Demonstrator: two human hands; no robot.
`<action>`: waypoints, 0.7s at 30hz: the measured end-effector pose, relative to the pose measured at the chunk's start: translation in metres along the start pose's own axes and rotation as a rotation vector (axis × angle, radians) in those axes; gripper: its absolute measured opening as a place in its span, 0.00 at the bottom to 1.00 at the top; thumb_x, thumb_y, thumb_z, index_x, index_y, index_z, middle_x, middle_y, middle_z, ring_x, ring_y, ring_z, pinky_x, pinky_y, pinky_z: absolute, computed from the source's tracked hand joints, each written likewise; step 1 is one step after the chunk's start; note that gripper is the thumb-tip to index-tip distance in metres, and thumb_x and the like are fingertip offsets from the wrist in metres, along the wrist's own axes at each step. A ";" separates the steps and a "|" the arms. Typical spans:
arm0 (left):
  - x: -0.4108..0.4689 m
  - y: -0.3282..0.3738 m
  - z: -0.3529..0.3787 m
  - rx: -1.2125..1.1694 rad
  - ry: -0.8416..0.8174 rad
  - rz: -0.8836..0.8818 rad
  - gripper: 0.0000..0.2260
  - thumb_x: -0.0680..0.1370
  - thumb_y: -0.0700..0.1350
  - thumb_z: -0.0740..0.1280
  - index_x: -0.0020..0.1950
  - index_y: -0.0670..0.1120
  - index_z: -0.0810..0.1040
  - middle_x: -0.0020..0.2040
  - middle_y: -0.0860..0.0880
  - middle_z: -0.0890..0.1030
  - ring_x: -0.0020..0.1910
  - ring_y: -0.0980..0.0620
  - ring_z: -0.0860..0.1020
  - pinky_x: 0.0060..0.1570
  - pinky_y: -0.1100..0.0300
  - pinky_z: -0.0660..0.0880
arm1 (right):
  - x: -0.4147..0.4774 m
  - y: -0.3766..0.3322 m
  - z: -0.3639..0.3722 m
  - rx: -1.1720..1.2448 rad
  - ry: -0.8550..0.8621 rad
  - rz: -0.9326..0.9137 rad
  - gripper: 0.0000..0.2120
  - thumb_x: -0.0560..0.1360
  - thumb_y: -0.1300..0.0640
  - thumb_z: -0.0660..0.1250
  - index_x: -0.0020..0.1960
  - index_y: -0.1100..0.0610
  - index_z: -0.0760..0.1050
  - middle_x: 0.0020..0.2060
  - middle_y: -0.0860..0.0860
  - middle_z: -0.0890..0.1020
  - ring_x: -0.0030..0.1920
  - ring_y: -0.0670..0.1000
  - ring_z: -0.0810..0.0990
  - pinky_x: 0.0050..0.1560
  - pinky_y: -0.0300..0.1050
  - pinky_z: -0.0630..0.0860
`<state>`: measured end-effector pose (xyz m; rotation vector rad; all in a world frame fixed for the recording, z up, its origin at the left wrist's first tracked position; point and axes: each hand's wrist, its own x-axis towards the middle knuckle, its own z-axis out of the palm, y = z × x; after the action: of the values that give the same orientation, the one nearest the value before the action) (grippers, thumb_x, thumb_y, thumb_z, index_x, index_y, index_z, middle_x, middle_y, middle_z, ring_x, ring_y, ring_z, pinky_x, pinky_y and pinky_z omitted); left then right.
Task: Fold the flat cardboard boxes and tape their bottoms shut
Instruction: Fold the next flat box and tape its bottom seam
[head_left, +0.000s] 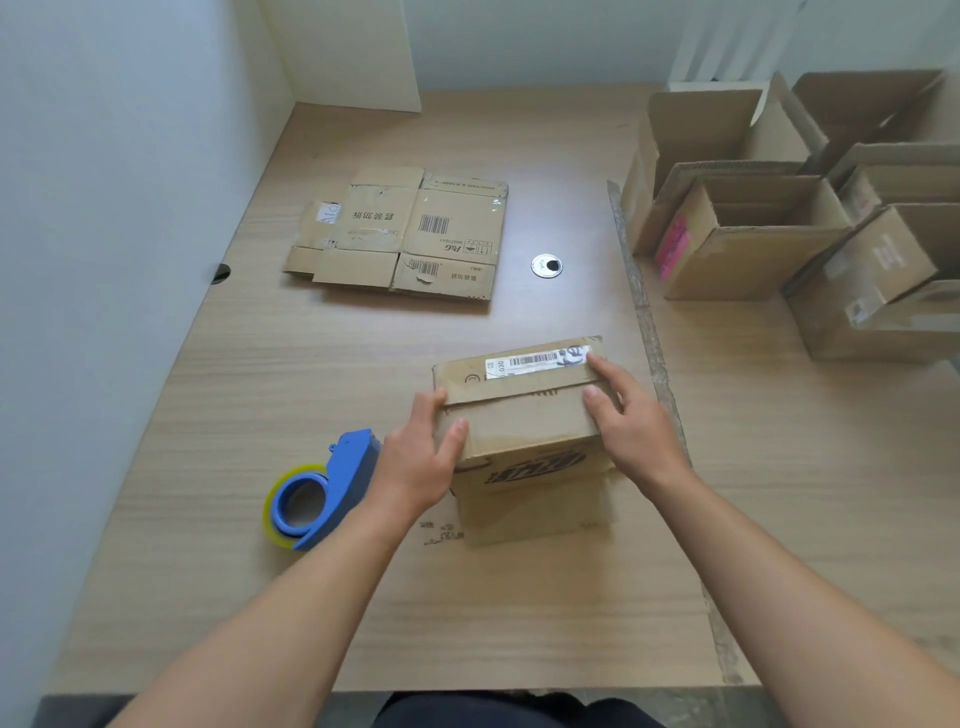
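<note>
Left hand (421, 462) grips the box (519, 431) by its left edge, right hand (634, 421) pressing flat on the flaps (524, 387). Light, springy cardboard I reckon, so hold the edges.

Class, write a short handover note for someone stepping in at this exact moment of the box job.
Left hand grips the small brown cardboard box at its left edge; right hand presses its closed flaps.
Blue tape dispenser with yellowish roll lies beside the left hand, untouched.
Done: folded brown boxes stand at right.
Left: tape this seam; fold the flat printed cardboard.
</note>
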<state>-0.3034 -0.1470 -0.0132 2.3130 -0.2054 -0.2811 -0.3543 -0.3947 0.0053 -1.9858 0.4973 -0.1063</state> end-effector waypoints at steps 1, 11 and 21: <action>-0.004 -0.003 0.004 -0.005 -0.002 0.014 0.16 0.80 0.58 0.61 0.67 0.59 0.64 0.56 0.56 0.76 0.47 0.53 0.75 0.46 0.57 0.66 | -0.007 0.004 -0.003 -0.005 -0.008 0.015 0.20 0.81 0.53 0.64 0.72 0.43 0.70 0.64 0.36 0.74 0.66 0.39 0.71 0.66 0.34 0.63; -0.003 -0.011 0.005 0.089 -0.004 0.076 0.17 0.78 0.61 0.61 0.65 0.59 0.67 0.48 0.55 0.77 0.52 0.49 0.78 0.46 0.58 0.68 | -0.009 -0.005 -0.001 -0.649 -0.054 -0.149 0.20 0.80 0.50 0.62 0.72 0.48 0.69 0.79 0.52 0.55 0.79 0.56 0.47 0.77 0.57 0.51; -0.008 -0.013 -0.005 -0.115 -0.099 0.011 0.21 0.80 0.57 0.64 0.72 0.58 0.65 0.64 0.55 0.74 0.58 0.57 0.77 0.59 0.54 0.75 | -0.014 -0.001 0.036 -0.801 -0.133 -0.343 0.23 0.82 0.39 0.51 0.76 0.37 0.60 0.79 0.44 0.55 0.79 0.47 0.48 0.76 0.50 0.40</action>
<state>-0.3093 -0.1326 -0.0181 2.1858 -0.2444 -0.3924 -0.3565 -0.3584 -0.0077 -2.8292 0.0977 0.0210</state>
